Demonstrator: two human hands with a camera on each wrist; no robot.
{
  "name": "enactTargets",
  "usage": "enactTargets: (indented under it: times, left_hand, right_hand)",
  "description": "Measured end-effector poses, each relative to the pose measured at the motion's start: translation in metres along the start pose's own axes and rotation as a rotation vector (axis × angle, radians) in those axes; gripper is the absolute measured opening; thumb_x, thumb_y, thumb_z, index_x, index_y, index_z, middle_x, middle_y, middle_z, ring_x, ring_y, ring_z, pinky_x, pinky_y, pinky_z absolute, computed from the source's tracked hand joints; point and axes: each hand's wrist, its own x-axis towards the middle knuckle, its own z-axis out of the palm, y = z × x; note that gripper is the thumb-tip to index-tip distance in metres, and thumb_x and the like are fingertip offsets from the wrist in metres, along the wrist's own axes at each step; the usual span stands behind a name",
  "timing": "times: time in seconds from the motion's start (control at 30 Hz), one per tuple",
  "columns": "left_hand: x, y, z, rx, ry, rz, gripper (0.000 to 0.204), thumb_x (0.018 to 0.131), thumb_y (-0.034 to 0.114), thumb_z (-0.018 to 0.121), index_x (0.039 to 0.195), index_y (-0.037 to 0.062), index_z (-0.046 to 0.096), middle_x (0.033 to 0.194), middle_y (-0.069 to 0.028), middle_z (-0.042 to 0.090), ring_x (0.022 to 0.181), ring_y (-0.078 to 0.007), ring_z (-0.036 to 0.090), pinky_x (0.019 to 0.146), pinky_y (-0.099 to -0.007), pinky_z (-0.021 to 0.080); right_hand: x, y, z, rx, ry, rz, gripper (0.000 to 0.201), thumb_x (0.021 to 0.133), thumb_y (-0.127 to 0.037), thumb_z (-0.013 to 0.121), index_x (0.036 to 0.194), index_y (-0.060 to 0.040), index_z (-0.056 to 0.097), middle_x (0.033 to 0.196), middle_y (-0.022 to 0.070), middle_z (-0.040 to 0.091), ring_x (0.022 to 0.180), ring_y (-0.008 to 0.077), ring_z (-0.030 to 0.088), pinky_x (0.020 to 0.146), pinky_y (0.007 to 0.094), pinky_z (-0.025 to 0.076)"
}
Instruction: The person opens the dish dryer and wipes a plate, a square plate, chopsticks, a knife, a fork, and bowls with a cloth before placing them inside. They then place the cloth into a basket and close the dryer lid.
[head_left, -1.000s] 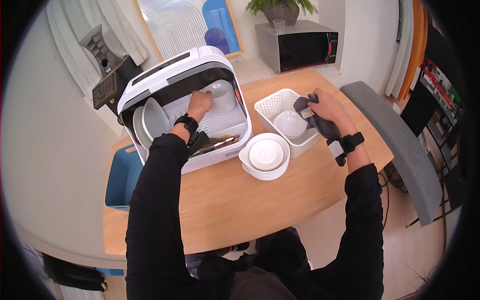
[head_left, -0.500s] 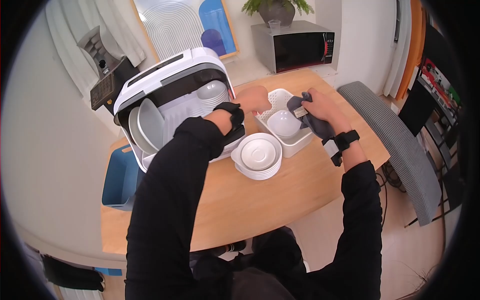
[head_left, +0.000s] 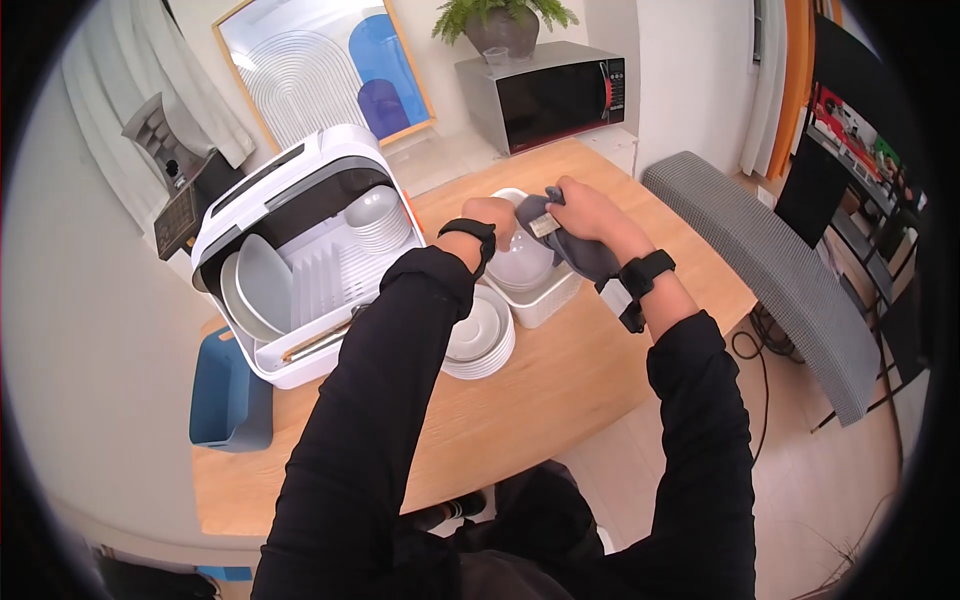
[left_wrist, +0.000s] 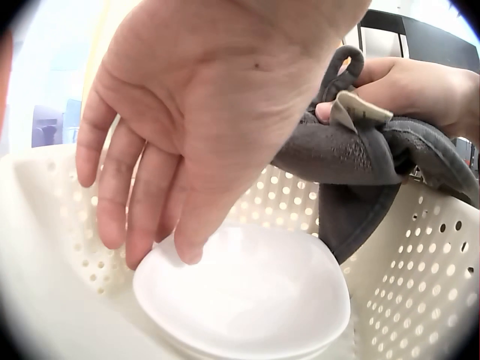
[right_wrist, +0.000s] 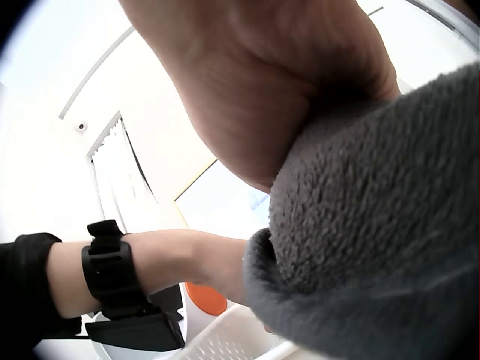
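My left hand (head_left: 490, 218) reaches down into the white perforated basket (head_left: 548, 304). In the left wrist view its fingers hang fairly straight, with the thumb and fingertips right at the rim of a white bowl (left_wrist: 247, 292). Another rim shows just beneath that bowl. Over the basket's right side my right hand (head_left: 594, 212) grips a dark grey cloth (left_wrist: 337, 154) with a pale label and a hanging loop. The cloth droops toward the basket, and its fluffy surface fills much of the right wrist view.
A white dish dryer (head_left: 285, 372) stands open at left, holding plates (head_left: 265, 285), stacked bowls (head_left: 375, 222) and utensils. Stacked white dishes (head_left: 482, 342) sit in front of the basket. A blue bin (head_left: 230, 395) is at the table's left edge; a microwave (head_left: 550, 100) stands behind.
My left hand has left the stacked bowls in the dryer and moved right, down into the basket. The right hand keeps holding the cloth. The head view has turned somewhat rightward.
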Motion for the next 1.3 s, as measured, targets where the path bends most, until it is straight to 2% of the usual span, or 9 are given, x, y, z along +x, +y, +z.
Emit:
enactTargets:
  times: [0.33,0.4,0.57,0.73,0.83,0.97,1.07,1.2,1.3]
  left_hand:
    - [0.000,-0.002,-0.001,-0.002,-0.117,-0.069,0.020,0.073,0.021,0.074,0.084,0.0048,0.074,0.081,-0.0077,0.071,0.076,-0.0218,0.069,0.066,-0.0327,0.052]
    - [-0.006,-0.005,-0.006,-0.092,-0.130,-0.095,0.023,0.070,0.012,0.073,0.091,0.0031,0.074,0.090,-0.0142,0.072,0.088,-0.0288,0.070,0.071,-0.0370,0.054]
    - [-0.018,-0.017,-0.022,-0.338,-0.097,-0.059,0.025,0.074,0.009,0.059,0.093,-0.0039,0.069,0.085,-0.0160,0.071,0.075,-0.0260,0.070,0.067,-0.0384,0.054]
    - [-0.062,-0.044,-0.042,-0.323,0.191,0.081,0.036,0.078,0.016,0.056,0.111,0.0003,0.061,0.082,-0.0174,0.069,0.074,-0.0269,0.070,0.070,-0.0378,0.053]
    - [-0.089,-0.068,-0.023,-0.377,0.613,0.097,0.035,0.080,0.021,0.057,0.111,0.0053,0.063,0.086,-0.0146,0.068,0.081,-0.0274,0.068,0.071,-0.0373,0.052]
    - [-0.166,-0.092,-0.003,-0.602,0.736,0.032,0.034,0.082,0.022,0.059,0.111,0.0044,0.062,0.076,-0.0111,0.063,0.068,-0.0248,0.061,0.063,-0.0366,0.047]
    - [-0.219,-0.108,0.023,-0.727,0.725,-0.074,0.032,0.081,0.025,0.059,0.106,0.0068,0.064,0.079,-0.0136,0.066,0.076,-0.0319,0.065,0.067,-0.0415,0.050]
    - [-0.282,-0.136,0.050,-0.812,0.740,-0.241,0.030,0.080,0.024,0.060,0.102,0.0046,0.066,0.072,-0.0114,0.063,0.067,-0.0291,0.062,0.062,-0.0387,0.048]
    - [-0.317,-0.155,0.066,-0.731,0.841,-0.327,0.030,0.080,0.024,0.060,0.102,0.0037,0.066,0.069,-0.0109,0.063,0.065,-0.0296,0.061,0.060,-0.0395,0.048]
  right_hand:
    - [0.009,-0.002,-0.003,0.267,0.564,-0.098,0.023,0.089,-0.019,0.062,0.109,-0.0120,0.054,0.104,0.0192,0.058,0.098,0.0393,0.058,0.082,0.0464,0.047]
    - [0.006,-0.008,-0.005,0.244,0.616,-0.127,0.023,0.088,-0.016,0.064,0.109,-0.0138,0.054,0.104,0.0178,0.057,0.098,0.0390,0.058,0.082,0.0460,0.048]
    - [0.010,-0.014,-0.008,0.266,0.671,-0.199,0.026,0.086,-0.014,0.066,0.108,-0.0153,0.054,0.102,0.0150,0.055,0.095,0.0379,0.058,0.080,0.0443,0.048]
    - [0.014,-0.035,-0.006,0.265,0.621,-0.197,0.025,0.083,-0.010,0.068,0.105,-0.0139,0.057,0.101,0.0120,0.058,0.096,0.0347,0.058,0.083,0.0416,0.047]
    - [0.021,-0.048,0.007,0.403,0.618,-0.284,0.024,0.082,-0.007,0.069,0.102,-0.0122,0.056,0.097,0.0111,0.060,0.092,0.0311,0.060,0.082,0.0379,0.047]
    - [0.016,-0.096,0.032,0.753,0.678,-0.369,0.021,0.083,-0.004,0.070,0.094,-0.0084,0.053,0.088,0.0040,0.057,0.081,0.0167,0.056,0.077,0.0287,0.045]
    - [-0.003,-0.149,0.048,0.896,0.635,-0.428,0.022,0.086,-0.004,0.069,0.087,-0.0073,0.048,0.083,-0.0023,0.048,0.077,0.0074,0.044,0.071,0.0229,0.041]
    - [-0.040,-0.210,0.074,1.015,0.370,-0.468,0.025,0.086,-0.005,0.070,0.085,-0.0086,0.046,0.082,-0.0033,0.046,0.076,0.0074,0.044,0.072,0.0221,0.041]
    - [-0.060,-0.240,0.103,0.985,0.199,-0.667,0.025,0.085,-0.003,0.070,0.087,-0.0080,0.045,0.087,-0.0024,0.052,0.081,0.0071,0.050,0.075,0.0217,0.042]
